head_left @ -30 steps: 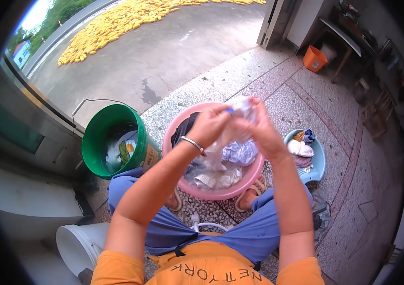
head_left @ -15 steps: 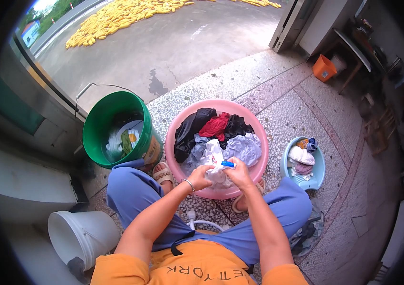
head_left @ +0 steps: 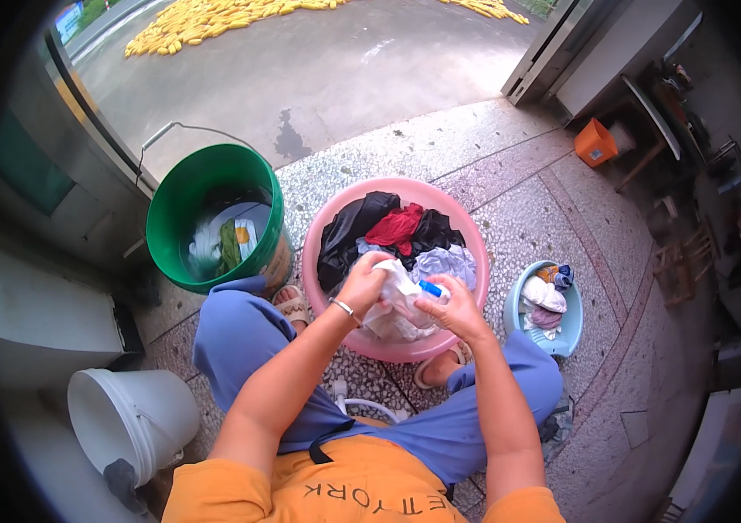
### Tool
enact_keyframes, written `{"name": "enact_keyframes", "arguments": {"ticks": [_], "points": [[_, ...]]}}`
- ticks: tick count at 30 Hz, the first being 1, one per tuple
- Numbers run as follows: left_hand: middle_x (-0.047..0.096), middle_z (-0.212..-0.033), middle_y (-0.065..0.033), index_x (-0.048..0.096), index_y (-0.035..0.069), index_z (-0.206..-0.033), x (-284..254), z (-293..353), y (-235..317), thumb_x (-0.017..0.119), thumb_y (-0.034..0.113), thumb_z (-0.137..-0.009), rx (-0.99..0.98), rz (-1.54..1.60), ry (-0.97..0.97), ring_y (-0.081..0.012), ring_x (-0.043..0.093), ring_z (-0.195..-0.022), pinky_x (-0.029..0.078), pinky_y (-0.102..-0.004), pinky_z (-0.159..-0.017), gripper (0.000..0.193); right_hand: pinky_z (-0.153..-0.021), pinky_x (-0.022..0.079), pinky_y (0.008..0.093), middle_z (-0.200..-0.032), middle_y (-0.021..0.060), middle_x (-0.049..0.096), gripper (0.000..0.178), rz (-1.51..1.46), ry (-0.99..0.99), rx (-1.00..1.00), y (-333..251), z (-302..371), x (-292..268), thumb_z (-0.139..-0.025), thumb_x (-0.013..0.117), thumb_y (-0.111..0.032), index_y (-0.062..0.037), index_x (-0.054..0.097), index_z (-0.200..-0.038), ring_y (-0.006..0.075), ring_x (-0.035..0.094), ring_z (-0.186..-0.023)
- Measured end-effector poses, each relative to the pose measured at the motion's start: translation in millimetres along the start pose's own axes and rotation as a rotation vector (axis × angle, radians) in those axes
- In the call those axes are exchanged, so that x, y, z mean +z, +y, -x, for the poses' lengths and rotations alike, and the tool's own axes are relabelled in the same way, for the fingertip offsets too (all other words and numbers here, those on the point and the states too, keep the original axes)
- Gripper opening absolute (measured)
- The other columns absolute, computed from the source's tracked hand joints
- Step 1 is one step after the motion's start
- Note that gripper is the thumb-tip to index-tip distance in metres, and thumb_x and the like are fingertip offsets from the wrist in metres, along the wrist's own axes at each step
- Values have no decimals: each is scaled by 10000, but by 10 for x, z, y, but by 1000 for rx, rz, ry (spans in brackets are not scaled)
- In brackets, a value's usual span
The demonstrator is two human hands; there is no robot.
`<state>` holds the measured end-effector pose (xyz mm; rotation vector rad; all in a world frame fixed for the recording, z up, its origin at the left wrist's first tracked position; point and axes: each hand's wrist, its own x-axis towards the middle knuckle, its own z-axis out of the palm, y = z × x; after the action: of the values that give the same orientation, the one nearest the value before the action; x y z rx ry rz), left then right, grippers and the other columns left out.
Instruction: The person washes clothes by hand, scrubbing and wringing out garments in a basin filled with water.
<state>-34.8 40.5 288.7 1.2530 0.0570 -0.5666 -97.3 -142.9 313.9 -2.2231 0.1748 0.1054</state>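
Note:
My left hand (head_left: 365, 286) is closed on a white cloth (head_left: 400, 291), its fingers gathering the fabric above the near side of a pink basin (head_left: 312, 254). Close on its right, my right hand (head_left: 458, 309) grips a small white object with a blue end (head_left: 429, 288), perhaps a capped bottle or tube; my fingers cover much of it. The blue end points toward the white cloth. Below and behind my hands, the basin holds black garments (head_left: 346, 234), a red cloth (head_left: 395, 225) and a pale lavender garment (head_left: 445, 263).
A green bucket (head_left: 276, 196) with cloths in water stands at left. At right sits a light-blue basin (head_left: 573, 327) of small clothes. A white bucket (head_left: 166, 414) is near my left knee, a white hose (head_left: 370, 404) between my legs. An orange bin (head_left: 594, 142) stands farther back.
Both hands have risen slightly, with the left moving farther forward and bunching up the white cloth. The blue-ended object has tilted in my right hand. The view has shifted a little.

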Motion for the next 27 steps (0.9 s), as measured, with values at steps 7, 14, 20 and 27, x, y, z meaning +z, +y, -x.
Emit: {"name": "enact_keyframes", "arguments": {"ticks": [7,14,20,27], "points": [[555,-927,-14,497,69,-1105,290,66,371,515,67,-810,222,-49,-530,-71,536,-833,437,-221,-714,296,-720,438,274,-865,31,524,301,-379,59,-125,-75,-115,163,-671,654,-3,-47,556,-952,134,527,-785],[575,-814,-25,563,68,-971,-134,-50,68,476,104,-808,-56,114,150,-105,544,-679,459,-232,-580,189,-713,409,236,-859,36,516,256,-418,197,-414,-1269,165,-564,-624,622,83,-44,558,-837,103,506,-787],[567,-798,-22,564,75,-897,-197,-168,-378,489,98,-796,-153,-69,222,-102,518,-673,435,-231,-544,127,-804,394,260,-913,59,518,270,-486,327,-466,-1358,98,-765,-612,623,126,-42,568,-816,139,505,-877],[598,-789,-92,594,75,-920,-216,-345,-1182,503,108,-756,40,-680,291,-239,591,-731,481,-325,-648,191,-738,425,245,-857,13,571,184,-477,42,-39,518,-527,358,-762,542,63,-51,580,-902,105,531,-814]]}}
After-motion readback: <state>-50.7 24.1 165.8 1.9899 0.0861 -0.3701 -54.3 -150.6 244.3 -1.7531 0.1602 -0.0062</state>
